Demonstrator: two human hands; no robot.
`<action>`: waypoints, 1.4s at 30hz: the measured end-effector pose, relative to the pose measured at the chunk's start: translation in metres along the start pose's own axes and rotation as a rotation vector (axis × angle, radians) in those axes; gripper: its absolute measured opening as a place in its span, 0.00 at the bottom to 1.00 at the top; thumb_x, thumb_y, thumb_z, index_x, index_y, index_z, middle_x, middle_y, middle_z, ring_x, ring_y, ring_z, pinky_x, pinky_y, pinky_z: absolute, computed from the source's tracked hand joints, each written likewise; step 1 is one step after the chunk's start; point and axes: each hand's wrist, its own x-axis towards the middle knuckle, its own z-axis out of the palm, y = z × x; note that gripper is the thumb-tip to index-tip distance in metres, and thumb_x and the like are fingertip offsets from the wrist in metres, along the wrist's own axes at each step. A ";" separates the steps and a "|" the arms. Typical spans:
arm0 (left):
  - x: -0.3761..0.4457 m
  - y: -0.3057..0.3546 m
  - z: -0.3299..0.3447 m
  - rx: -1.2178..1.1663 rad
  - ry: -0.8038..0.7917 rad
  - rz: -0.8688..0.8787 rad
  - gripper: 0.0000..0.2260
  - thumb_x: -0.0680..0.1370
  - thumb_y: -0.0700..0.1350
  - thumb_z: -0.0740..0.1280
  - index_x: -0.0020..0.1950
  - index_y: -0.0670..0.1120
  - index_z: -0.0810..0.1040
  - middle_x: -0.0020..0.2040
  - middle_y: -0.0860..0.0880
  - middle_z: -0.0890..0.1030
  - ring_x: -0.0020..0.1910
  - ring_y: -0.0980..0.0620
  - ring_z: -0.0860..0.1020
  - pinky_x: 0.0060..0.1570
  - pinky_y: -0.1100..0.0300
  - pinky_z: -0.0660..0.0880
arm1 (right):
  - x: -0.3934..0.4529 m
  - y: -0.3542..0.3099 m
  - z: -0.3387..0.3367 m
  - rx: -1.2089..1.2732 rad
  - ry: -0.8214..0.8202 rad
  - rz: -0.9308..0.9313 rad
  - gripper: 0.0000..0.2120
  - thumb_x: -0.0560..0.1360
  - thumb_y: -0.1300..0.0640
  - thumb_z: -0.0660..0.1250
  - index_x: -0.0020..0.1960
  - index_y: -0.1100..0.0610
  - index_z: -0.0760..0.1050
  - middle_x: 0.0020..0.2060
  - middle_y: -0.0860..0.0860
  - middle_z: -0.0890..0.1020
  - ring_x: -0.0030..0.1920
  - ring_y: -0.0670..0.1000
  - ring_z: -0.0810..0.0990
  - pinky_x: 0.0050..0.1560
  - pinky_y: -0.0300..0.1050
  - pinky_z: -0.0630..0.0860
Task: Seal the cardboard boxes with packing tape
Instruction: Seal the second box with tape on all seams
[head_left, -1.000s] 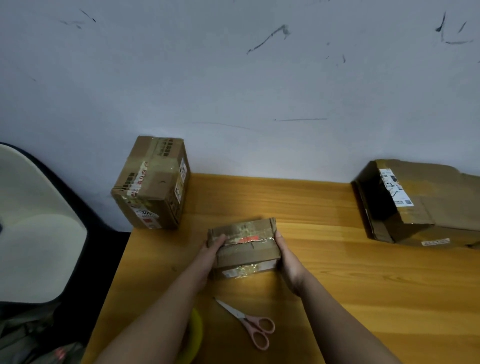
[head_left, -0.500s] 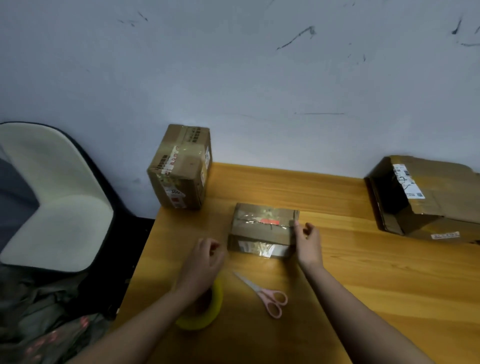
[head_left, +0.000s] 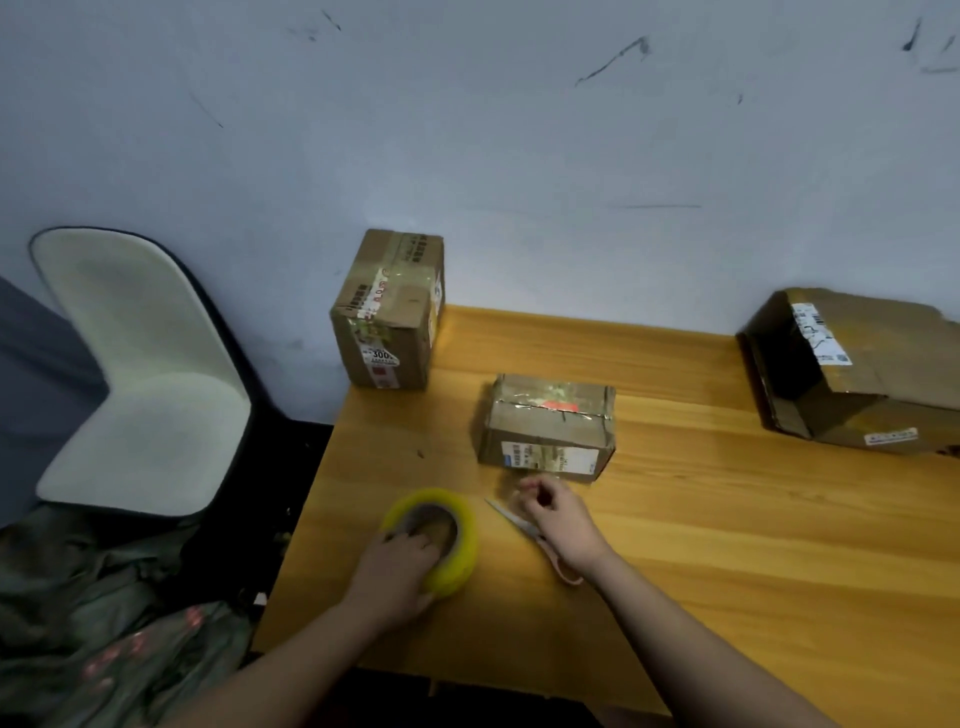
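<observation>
Left hand (head_left: 397, 564) grips the yellow tape roll (head_left: 436, 538) at the table's (head_left: 727, 545) near-left edge. Right hand (head_left: 558, 517), fingers curled, hovers over the scissors (head_left: 519, 525); whether it pinches anything, I cannot tell. The small box (head_left: 548, 426) sits just beyond.

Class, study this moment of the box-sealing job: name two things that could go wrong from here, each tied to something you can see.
1. The right hand hovers directly over the scissors, whose pointed blades stick out beside the fingers; a careless grab could nick them.
2. The left hand grips the yellow tape roll near the table's left edge; if it slips, the roll might drop off.
</observation>
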 end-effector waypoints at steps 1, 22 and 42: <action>0.002 -0.002 -0.005 -0.102 0.016 -0.030 0.18 0.77 0.52 0.66 0.66 0.51 0.70 0.66 0.52 0.73 0.66 0.50 0.71 0.66 0.53 0.63 | -0.003 0.001 -0.002 -0.015 -0.101 -0.002 0.15 0.77 0.54 0.68 0.63 0.53 0.73 0.60 0.51 0.75 0.61 0.51 0.75 0.58 0.39 0.71; 0.006 0.041 -0.086 -1.325 0.136 0.155 0.25 0.61 0.55 0.72 0.54 0.46 0.75 0.54 0.43 0.79 0.53 0.51 0.76 0.54 0.56 0.75 | -0.035 -0.040 -0.074 0.005 0.184 -0.426 0.16 0.71 0.49 0.72 0.57 0.52 0.80 0.56 0.40 0.77 0.58 0.34 0.73 0.57 0.30 0.68; 0.015 0.067 -0.094 -1.081 0.115 0.213 0.15 0.76 0.53 0.69 0.61 0.52 0.73 0.61 0.51 0.77 0.62 0.54 0.75 0.53 0.60 0.76 | -0.030 -0.029 -0.078 -0.649 0.377 -0.257 0.09 0.82 0.55 0.58 0.54 0.59 0.73 0.53 0.54 0.77 0.54 0.57 0.76 0.42 0.42 0.58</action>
